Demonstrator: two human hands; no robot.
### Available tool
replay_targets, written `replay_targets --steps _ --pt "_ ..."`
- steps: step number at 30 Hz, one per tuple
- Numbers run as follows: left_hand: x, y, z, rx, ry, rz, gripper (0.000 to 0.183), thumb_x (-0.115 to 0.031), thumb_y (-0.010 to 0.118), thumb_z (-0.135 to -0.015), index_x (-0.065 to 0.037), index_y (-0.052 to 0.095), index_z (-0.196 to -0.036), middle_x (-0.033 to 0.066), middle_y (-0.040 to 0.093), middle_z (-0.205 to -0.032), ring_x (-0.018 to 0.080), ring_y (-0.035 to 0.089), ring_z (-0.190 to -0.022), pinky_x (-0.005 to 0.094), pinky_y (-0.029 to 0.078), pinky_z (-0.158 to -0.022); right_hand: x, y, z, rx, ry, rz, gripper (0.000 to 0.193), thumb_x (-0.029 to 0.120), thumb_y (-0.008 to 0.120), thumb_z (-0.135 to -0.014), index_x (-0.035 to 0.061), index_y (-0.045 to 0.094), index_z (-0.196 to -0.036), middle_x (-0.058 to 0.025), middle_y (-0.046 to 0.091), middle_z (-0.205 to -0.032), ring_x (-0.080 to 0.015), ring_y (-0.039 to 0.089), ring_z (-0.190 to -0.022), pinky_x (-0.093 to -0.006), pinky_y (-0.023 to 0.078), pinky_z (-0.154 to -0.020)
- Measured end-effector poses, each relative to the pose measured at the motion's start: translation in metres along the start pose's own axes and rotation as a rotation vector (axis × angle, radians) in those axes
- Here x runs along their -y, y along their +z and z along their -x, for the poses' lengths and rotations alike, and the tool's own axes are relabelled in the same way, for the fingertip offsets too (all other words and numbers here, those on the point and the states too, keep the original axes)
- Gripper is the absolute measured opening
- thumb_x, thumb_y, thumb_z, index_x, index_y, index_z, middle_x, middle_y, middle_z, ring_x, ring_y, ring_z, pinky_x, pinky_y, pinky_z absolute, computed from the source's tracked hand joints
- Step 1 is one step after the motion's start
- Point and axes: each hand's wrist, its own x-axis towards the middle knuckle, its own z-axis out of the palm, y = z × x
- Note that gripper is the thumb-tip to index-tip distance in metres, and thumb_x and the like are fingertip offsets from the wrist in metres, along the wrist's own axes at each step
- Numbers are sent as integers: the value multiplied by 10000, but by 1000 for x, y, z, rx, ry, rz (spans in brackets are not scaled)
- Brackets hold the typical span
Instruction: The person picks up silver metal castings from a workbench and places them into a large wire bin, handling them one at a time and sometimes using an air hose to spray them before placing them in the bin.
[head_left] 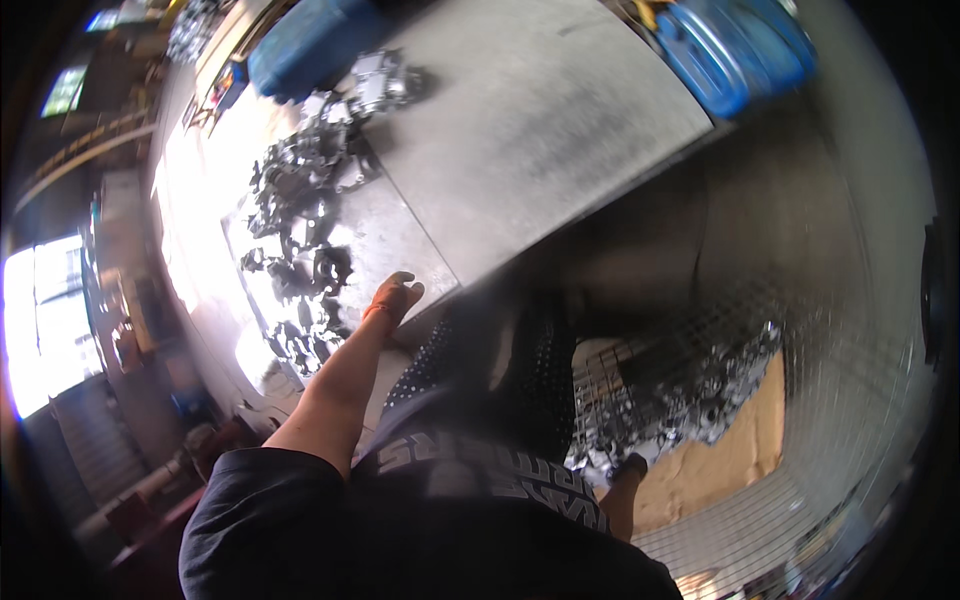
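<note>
My left hand (397, 292) is over the near corner of the metal-topped table, with orange at the wrist. Its thumb and fingers are slightly apart, and nothing shows between them. Beside it on the left lies a spread of shiny metal castings (300, 215). Low at the right, my right hand (632, 465), dark as if gloved, reaches to a heap of similar metal parts (690, 405) in a wire mesh bin (830, 400). Its fingers are too small and dark to make out, so any part in its grip is hidden.
On the table (520, 130) stand a blue container (310, 45) at the far left and blue plastic bins (735, 50) at the far right. A brown cardboard sheet (715, 480) lies in the mesh bin. The table's near edge runs just ahead of my legs.
</note>
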Motion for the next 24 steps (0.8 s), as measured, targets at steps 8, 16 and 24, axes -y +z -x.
replay_targets --steps 8,16,24 --pt "34 -106 -139 -251 -213 955 815 -397 727 -791 -51 320 -1406 151 630 -1070 233 576 -1026 344 439 -903 195 154 82 -215 -354 153 273 199 539 -898 -22 583 -1052 -172 653 -1032 -251 625 -898 -394 497 -754" --pt "52 -238 -286 -928 -677 318 854 -538 749 -634 -173 409 -1326 125 459 -1327 308 466 -1233 441 400 -993 206 298 165 -130 -718 677 267 85 573 -819 -54 631 -1039 -171 656 -986 -235 594 -902 -349 468 -834" --pt "99 -312 -301 -899 -467 239 847 -429 728 -719 -184 327 -1424 127 497 -1335 315 471 -1240 431 423 -978 208 318 208 -107 -416 593 288 172 625 -868 -50 632 -1051 -119 650 -969 -223 577 -903 -359 459 -814"
